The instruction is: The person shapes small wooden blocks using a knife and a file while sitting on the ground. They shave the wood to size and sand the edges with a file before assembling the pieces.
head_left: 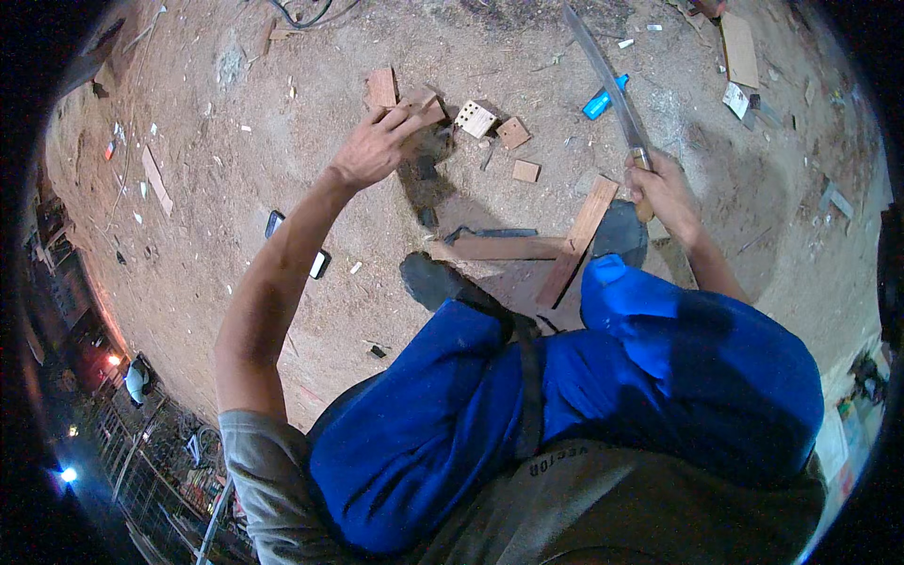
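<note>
Left hand on a brown block, right hand around a long knife

The brown block sits on the sandy ground, above and left of the frame's centre. The left hand reaches it from the lower left, half open, with its fingers bent over the block; whether they grip it or only rest there, I cannot tell. The right hand, right of centre, is closed around the knife's pale handle. The blade slants up and left to the top edge, passing in view across a blue object.

A reddish block lies just left of the brown block. To its right come a pale block with dark dots, a block with small holes and, lower, a small plain block.

At the middle of the frame, a long plank slants beside the right shoe, meeting a level board. The left shoe stands left of them. Blue trousers fill the lower middle.
</note>
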Available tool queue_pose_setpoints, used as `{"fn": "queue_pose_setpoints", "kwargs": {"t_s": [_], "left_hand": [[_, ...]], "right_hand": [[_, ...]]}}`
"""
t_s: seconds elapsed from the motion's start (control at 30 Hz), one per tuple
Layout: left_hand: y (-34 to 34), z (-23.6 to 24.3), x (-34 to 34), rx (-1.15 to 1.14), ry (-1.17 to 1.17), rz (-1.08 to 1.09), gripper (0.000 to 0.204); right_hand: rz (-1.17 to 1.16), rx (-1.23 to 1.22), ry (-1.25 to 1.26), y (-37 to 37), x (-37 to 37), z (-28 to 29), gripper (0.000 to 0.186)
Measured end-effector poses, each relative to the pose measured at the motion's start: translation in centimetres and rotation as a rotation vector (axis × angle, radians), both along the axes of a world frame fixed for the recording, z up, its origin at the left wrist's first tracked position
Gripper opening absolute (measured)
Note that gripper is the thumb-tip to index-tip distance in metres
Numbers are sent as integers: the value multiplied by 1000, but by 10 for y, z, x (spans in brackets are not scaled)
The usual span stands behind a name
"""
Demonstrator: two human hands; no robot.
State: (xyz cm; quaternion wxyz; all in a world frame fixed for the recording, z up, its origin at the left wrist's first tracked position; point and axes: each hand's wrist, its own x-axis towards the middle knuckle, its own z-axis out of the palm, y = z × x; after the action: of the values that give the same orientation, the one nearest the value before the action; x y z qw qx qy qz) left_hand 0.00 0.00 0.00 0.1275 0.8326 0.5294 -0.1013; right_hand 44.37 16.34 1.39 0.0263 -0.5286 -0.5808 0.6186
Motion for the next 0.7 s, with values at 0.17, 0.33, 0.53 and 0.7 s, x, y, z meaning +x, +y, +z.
{"fn": "queue_pose_setpoints", "kwargs": {"t_s": [0.17, 0.33, 0.53, 0.7], "left_hand": [[12, 8, 13, 173, -440, 340, 23], [43, 65, 51, -46, -824, 1129, 16], [23, 36, 8, 137, -668, 766, 41], [-10, 18, 8, 118, -320, 494, 73]], "right_hand": [[-207, -216, 50, 1, -10, 14, 34], [-121, -196, -9, 8, -21, 35, 38], [-45, -199, -56, 2, -22, 27, 38], [-10, -178, -39, -4, -19, 17, 35]]}}
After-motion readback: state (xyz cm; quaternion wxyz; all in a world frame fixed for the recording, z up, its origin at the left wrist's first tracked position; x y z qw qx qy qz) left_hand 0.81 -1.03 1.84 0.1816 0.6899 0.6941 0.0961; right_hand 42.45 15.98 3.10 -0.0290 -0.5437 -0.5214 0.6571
